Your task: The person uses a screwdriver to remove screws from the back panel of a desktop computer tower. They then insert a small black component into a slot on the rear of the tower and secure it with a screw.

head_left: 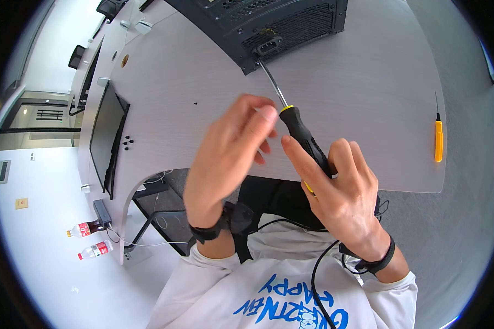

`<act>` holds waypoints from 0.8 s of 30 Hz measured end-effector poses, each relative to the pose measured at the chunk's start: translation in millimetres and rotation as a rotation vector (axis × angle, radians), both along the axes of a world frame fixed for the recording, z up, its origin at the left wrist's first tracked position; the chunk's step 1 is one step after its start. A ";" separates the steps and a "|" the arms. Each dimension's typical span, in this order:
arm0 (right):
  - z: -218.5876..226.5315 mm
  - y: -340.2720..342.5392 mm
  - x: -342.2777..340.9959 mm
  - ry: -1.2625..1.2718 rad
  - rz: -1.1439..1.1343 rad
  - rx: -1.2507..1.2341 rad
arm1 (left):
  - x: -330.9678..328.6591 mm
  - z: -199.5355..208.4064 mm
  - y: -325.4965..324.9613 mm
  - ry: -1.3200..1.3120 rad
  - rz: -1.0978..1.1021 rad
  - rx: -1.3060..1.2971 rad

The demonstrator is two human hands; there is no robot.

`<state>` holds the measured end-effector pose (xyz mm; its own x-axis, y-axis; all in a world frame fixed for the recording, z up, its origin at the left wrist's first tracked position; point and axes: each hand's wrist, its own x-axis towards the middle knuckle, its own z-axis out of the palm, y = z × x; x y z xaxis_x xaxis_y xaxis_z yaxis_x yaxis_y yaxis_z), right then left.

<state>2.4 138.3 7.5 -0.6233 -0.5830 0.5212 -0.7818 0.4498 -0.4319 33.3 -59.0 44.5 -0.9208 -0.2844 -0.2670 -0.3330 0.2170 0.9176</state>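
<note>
My right hand [346, 192] is closed round the black-and-yellow handle of a screwdriver [302, 131], its index finger stretched along the grip. The screwdriver's metal shaft slants up and left to the lower corner of a black computer case [291, 33], where its tip meets the panel beside a power socket [268, 47]. Whether the tip sits in a screw is too small to tell. My left hand [230, 142] hovers left of the shaft with loosely bent fingers, slightly blurred, and nothing shows in it.
A yellow-handled screwdriver [438, 140] lies by the table's right edge. Several small black pieces [127, 141] rest near a monitor [107, 131] on the left, and a tiny dark piece [195, 103] lies nearer the case. Two bottles [96, 250] stand at lower left.
</note>
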 end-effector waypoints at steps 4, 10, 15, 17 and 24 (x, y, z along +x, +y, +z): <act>-5.3 1.5 -2.2 0.081 0.013 0.035 | 2.5 -10.0 23.5 -0.031 -0.019 0.169; -15.6 -0.2 -5.7 0.052 0.070 -0.008 | -12.4 -22.5 29.9 -0.051 0.084 0.351; -12.8 5.4 3.6 -0.446 0.161 -0.279 | -11.2 -26.7 29.1 0.034 0.047 0.414; -8.9 6.1 8.8 -0.560 0.221 -0.328 | -8.9 -24.4 25.6 0.057 0.035 0.418; 8.3 3.1 16.8 -1.232 0.323 -0.456 | -1.1 -16.3 12.5 0.075 -0.018 0.428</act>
